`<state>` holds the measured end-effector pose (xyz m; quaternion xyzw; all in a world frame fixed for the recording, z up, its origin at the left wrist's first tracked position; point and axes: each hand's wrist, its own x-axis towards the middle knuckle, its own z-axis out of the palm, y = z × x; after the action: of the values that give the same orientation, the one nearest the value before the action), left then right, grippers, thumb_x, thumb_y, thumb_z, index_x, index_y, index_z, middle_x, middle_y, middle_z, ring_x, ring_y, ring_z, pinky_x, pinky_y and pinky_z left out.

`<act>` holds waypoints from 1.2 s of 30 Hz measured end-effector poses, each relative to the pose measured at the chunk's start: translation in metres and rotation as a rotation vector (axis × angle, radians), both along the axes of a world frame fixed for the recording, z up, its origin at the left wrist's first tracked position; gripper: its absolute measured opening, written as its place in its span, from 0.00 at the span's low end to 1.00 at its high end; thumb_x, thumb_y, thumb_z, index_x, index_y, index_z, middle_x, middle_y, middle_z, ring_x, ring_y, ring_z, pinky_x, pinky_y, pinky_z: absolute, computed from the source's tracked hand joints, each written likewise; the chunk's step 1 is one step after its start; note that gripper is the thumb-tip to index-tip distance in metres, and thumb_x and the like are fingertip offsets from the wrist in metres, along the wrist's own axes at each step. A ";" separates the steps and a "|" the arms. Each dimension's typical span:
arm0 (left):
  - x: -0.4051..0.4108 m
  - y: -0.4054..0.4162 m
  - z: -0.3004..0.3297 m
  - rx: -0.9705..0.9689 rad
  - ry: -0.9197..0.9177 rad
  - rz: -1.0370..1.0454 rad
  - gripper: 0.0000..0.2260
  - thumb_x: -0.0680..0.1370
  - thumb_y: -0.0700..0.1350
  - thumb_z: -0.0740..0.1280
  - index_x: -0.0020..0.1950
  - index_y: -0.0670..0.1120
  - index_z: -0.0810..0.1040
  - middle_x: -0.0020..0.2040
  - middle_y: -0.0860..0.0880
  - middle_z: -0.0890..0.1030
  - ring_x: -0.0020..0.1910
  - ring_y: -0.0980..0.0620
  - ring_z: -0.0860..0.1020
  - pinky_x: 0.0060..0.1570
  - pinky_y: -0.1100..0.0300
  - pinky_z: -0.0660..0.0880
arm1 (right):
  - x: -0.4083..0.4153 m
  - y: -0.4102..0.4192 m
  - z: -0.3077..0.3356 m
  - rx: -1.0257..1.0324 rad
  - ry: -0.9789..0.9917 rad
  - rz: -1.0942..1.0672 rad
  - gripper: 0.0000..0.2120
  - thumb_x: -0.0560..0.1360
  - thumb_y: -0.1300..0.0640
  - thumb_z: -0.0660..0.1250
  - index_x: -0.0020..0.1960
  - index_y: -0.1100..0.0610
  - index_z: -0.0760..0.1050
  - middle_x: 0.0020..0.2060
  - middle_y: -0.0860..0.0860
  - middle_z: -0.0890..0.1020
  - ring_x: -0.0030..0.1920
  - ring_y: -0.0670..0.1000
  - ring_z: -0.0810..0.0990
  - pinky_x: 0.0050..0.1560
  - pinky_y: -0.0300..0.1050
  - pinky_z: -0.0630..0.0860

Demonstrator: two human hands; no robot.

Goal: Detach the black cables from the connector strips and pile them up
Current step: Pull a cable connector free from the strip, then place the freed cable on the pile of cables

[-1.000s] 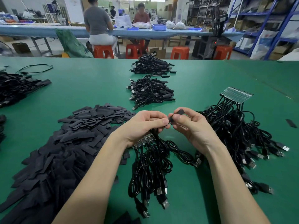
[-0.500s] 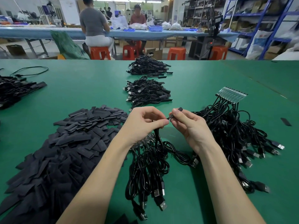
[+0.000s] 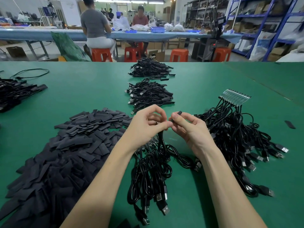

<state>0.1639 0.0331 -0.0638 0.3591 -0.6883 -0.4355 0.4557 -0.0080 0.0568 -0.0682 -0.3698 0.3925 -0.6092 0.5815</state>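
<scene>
At the centre of the view, a black cable (image 3: pixel 162 142) rises from the bundle below into the left hand (image 3: pixel 148 124), whose thumb and forefinger pinch its top end. Just at 3 o'clock of that pinch, the right hand (image 3: pixel 189 127) pinches a small black sleeve piece (image 3: pixel 176 115) between thumb and fingertips, its tip poking up above the fingers. The two pinches are nearly touching.

Under the left wrist lies the connector strip (image 3: pixel 148 144) this cable belongs to, mostly hidden, with the rest of its cables looping toward 6 o'clock and ending in USB plugs (image 3: pixel 162 204). At 2 o'clock, a second connector strip (image 3: pixel 235 97) sits with its cables still attached. At 12 o'clock, two finished piles (image 3: pixel 149 96) of loose cables rest on the green counter (image 3: pixel 189 84). At 8 o'clock spreads a heap of flat black sleeves (image 3: pixel 69 145).

The likely trouble is in the pull: the neighbouring cables are tangled in loops, so tugging this one free could drag the strip and bundle along. A slanted pull might also bend the small end or let the tiny piece slip from the fingertips.
</scene>
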 end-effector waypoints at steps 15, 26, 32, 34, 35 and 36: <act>-0.010 -0.004 -0.005 -0.012 0.009 0.073 0.04 0.73 0.40 0.77 0.45 0.47 0.84 0.40 0.50 0.86 0.41 0.52 0.86 0.46 0.63 0.80 | 0.006 -0.004 -0.009 -0.193 0.153 -0.247 0.12 0.72 0.59 0.78 0.55 0.50 0.86 0.39 0.61 0.86 0.36 0.52 0.83 0.45 0.44 0.83; -0.009 -0.004 -0.008 0.151 -0.160 0.058 0.17 0.71 0.51 0.79 0.55 0.55 0.77 0.53 0.55 0.81 0.48 0.59 0.83 0.49 0.66 0.78 | 0.006 -0.008 -0.010 -0.132 0.079 -0.358 0.11 0.72 0.61 0.78 0.54 0.54 0.85 0.37 0.56 0.87 0.34 0.49 0.82 0.40 0.39 0.81; -0.012 -0.009 -0.005 0.177 -0.104 0.157 0.14 0.73 0.45 0.77 0.52 0.52 0.75 0.48 0.51 0.84 0.42 0.53 0.86 0.46 0.55 0.82 | 0.000 -0.010 -0.009 -0.043 0.085 -0.404 0.18 0.76 0.52 0.75 0.64 0.50 0.78 0.40 0.49 0.88 0.36 0.46 0.84 0.37 0.39 0.81; -0.012 -0.023 0.002 0.049 -0.137 0.268 0.13 0.73 0.44 0.77 0.48 0.50 0.74 0.45 0.53 0.83 0.37 0.60 0.83 0.40 0.66 0.77 | -0.002 -0.011 -0.012 -0.004 0.212 -0.408 0.23 0.77 0.46 0.73 0.69 0.46 0.71 0.41 0.45 0.88 0.38 0.44 0.84 0.37 0.39 0.80; -0.011 -0.034 0.007 -0.038 -0.188 0.325 0.12 0.73 0.43 0.77 0.46 0.49 0.73 0.43 0.54 0.82 0.34 0.63 0.81 0.38 0.71 0.74 | -0.002 -0.012 -0.014 0.011 0.276 -0.410 0.24 0.77 0.45 0.72 0.70 0.46 0.69 0.41 0.44 0.87 0.38 0.43 0.83 0.38 0.40 0.79; -0.011 -0.047 0.013 -0.122 -0.262 0.373 0.12 0.73 0.42 0.77 0.44 0.49 0.74 0.41 0.54 0.80 0.33 0.63 0.78 0.37 0.72 0.72 | -0.002 -0.013 -0.017 0.022 0.333 -0.407 0.25 0.78 0.44 0.71 0.71 0.47 0.68 0.41 0.43 0.87 0.39 0.43 0.84 0.42 0.43 0.80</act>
<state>0.1531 -0.0136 -0.0504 0.5052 -0.6883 -0.2510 0.4561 -0.0102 0.0443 -0.0848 -0.3720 0.5555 -0.6402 0.3784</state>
